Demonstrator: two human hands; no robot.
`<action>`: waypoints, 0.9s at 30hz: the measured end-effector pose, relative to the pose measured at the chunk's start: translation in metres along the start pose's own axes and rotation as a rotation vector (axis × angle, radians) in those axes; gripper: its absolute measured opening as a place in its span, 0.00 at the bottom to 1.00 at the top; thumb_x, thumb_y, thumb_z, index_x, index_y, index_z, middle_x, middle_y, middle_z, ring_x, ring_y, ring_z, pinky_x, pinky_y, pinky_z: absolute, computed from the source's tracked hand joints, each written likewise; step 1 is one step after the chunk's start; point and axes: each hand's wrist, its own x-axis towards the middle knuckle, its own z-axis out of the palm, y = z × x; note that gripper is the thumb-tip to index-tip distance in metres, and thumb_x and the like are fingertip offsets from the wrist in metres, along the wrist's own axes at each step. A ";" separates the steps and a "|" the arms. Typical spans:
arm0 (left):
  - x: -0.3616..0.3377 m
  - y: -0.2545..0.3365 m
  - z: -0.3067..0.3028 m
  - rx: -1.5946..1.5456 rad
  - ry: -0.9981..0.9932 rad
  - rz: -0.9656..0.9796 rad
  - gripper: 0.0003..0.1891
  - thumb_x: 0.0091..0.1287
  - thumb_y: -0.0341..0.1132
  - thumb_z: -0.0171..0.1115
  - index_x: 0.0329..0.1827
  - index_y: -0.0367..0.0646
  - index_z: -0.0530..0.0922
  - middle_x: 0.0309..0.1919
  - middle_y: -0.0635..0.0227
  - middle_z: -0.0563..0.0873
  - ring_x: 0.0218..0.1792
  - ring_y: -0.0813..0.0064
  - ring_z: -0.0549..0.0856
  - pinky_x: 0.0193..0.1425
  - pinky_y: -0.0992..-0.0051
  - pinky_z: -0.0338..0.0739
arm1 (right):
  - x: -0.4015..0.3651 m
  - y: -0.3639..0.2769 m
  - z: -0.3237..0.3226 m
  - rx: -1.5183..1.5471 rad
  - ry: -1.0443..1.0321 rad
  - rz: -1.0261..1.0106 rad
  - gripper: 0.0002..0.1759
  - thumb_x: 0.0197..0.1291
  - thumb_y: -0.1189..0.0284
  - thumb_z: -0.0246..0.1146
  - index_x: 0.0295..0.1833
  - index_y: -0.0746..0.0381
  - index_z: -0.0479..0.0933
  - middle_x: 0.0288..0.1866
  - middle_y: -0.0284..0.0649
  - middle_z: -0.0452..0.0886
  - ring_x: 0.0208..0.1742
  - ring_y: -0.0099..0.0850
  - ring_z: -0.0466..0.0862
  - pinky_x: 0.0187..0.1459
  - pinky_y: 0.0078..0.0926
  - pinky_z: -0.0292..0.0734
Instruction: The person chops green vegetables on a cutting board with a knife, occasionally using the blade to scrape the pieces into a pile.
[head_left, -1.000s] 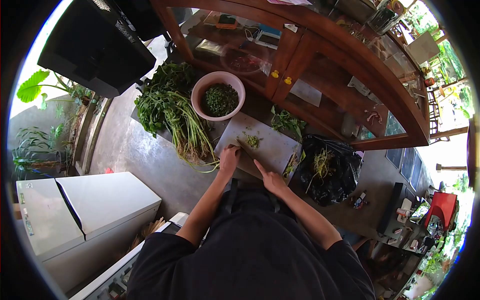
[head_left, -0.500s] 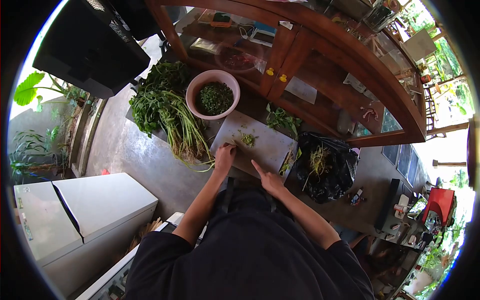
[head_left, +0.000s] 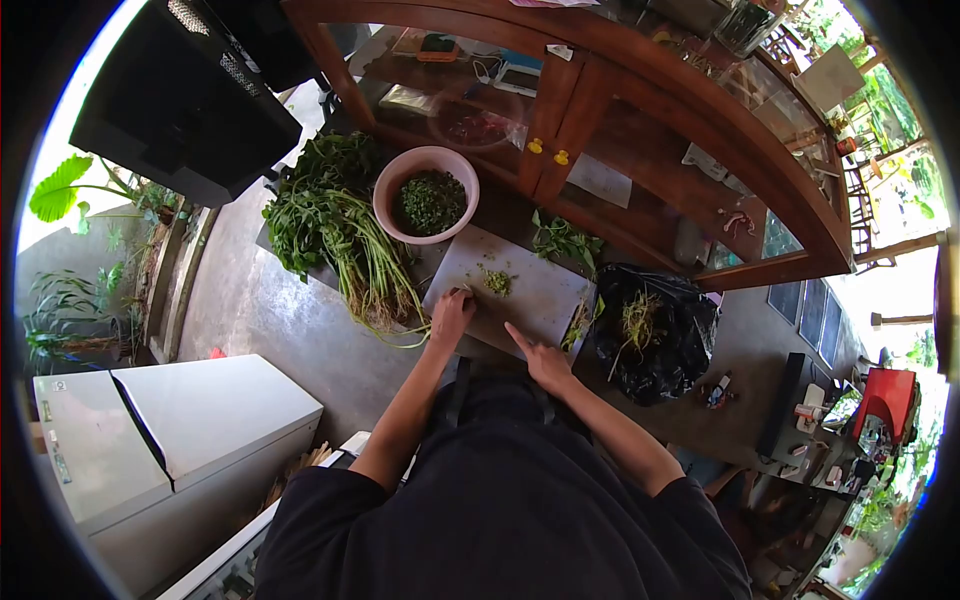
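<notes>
Head view, straight down over the worktop [head_left: 295, 330]: plants the left hand [head_left: 452, 312] on the near left corner of the cutting board [head_left: 540, 285], fingers curled in and pressed together, tips down just beside a small heap of chopped greens [head_left: 497, 281]. Cannot tell whether anything is pinched underneath. Lays the right hand [head_left: 545, 362] at the board's near edge, forefinger stretched out flat towards the heap, other fingers folded; cannot tell whether anything is gripped there either. Holds the two hands apart, heap just beyond them. Has a pink bowl [head_left: 425, 238] of chopped leaves just past the board's far left corner, and a big bundle of leafy stalks [head_left: 335, 230] lying left of bowl and board, root ends close by the left hand. Shows loose sprigs [head_left: 563, 240] at the board's far right, trimmings [head_left: 578, 325] along its right edge, a black bag [head_left: 690, 340] of scraps just beside that. Backs onto a wooden cabinet [head_left: 650, 120] beyond, white chest [head_left: 200, 420] down at the left
</notes>
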 end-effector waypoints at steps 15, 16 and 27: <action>0.006 0.005 0.002 -0.013 -0.025 0.023 0.08 0.56 0.29 0.65 0.38 0.39 0.85 0.36 0.52 0.85 0.40 0.50 0.84 0.45 0.58 0.79 | -0.013 0.006 -0.017 0.037 0.064 0.020 0.46 0.62 0.78 0.48 0.80 0.31 0.41 0.33 0.56 0.81 0.33 0.55 0.85 0.38 0.53 0.81; 0.005 0.006 0.003 -0.020 -0.025 0.015 0.08 0.57 0.29 0.65 0.38 0.39 0.85 0.36 0.53 0.85 0.40 0.50 0.84 0.46 0.58 0.79 | -0.013 0.005 -0.019 0.022 0.089 0.030 0.45 0.62 0.77 0.49 0.80 0.32 0.41 0.33 0.57 0.81 0.33 0.55 0.85 0.37 0.53 0.81; 0.007 0.009 0.007 -0.012 -0.048 0.022 0.10 0.56 0.28 0.64 0.41 0.41 0.85 0.43 0.58 0.85 0.50 0.54 0.81 0.52 0.60 0.77 | -0.025 -0.006 -0.043 0.046 0.101 0.001 0.39 0.68 0.69 0.51 0.79 0.35 0.45 0.29 0.53 0.83 0.30 0.55 0.84 0.35 0.52 0.80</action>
